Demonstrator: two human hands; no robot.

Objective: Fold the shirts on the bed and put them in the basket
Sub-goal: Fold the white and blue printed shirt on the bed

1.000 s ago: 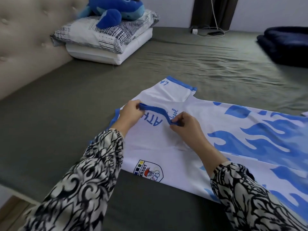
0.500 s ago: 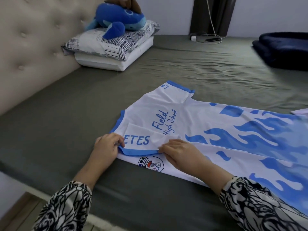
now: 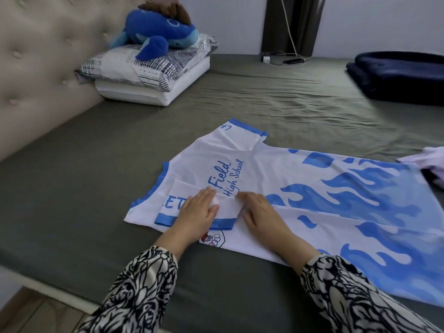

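Two hands lie flat on one shirt (image 3: 300, 179), and I report them from left to right. The left hand (image 3: 199, 210) presses with straight fingers on the folded-in near sleeve (image 3: 192, 212); it pinches nothing. The right hand (image 3: 258, 210) rests just beside it at 3 o'clock, fingers extended and flat on the long side fold, also gripping nothing.

The white and blue shirt lies spread on the bed (image 3: 72, 188), collar toward 9 o'clock, hem running off toward 3 o'clock. Its long axis therefore runs across me, left to right. The far sleeve (image 3: 242, 135) sticks out unfolded at 12 o'clock from both hands; I judge that side is next, and the right hand sits marginally nearer to it.

The near bed edge is close below the shirt, so little slack remains at 6 o'clock. Open sheet extends toward 12 o'clock. Another garment (image 3: 430, 162) touches the hem region at 3 o'clock. I see no basket.
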